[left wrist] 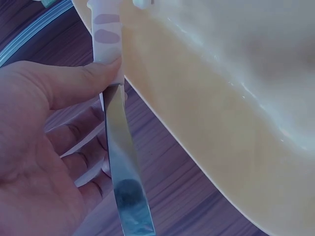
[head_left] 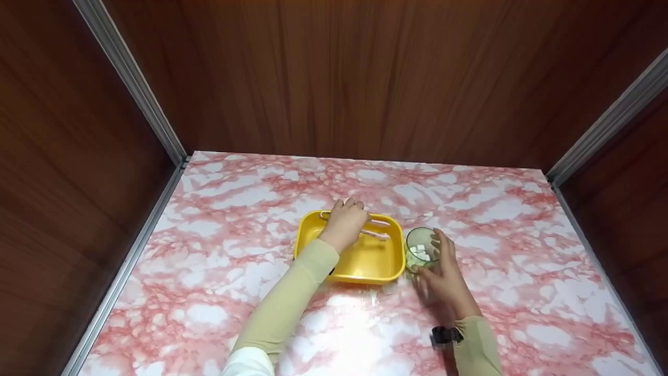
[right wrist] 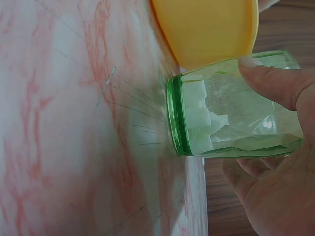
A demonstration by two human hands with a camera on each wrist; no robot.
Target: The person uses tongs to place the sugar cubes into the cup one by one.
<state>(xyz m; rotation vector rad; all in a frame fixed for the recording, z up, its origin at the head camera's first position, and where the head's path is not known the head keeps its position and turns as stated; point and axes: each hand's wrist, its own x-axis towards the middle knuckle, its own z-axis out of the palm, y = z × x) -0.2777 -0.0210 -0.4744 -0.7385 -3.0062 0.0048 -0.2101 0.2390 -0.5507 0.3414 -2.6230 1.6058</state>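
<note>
My left hand (head_left: 345, 222) pinches a pair of tongs (left wrist: 113, 44) with pale, pink-marked arms and a shiny metal band. They reach across the yellow tub (head_left: 373, 269), their tips pointing right toward the glass. A green-tinted clear glass (right wrist: 236, 108) stands upright on the table just right of the tub. Thumb and fingers of my right hand (head_left: 446, 271) grip it around its sides. Several white cubes (head_left: 419, 251) lie at the bottom of the glass. At the top edge of the left wrist view, a small white piece (left wrist: 142, 3) shows beside the tongs.
The tabletop (head_left: 219, 245) has a red and white marbled pattern. Dark wood panels (head_left: 334, 78) rise at the back and both sides, with metal rails (head_left: 138, 89) along the corners. A black strap device (head_left: 446, 335) sits on the right wrist.
</note>
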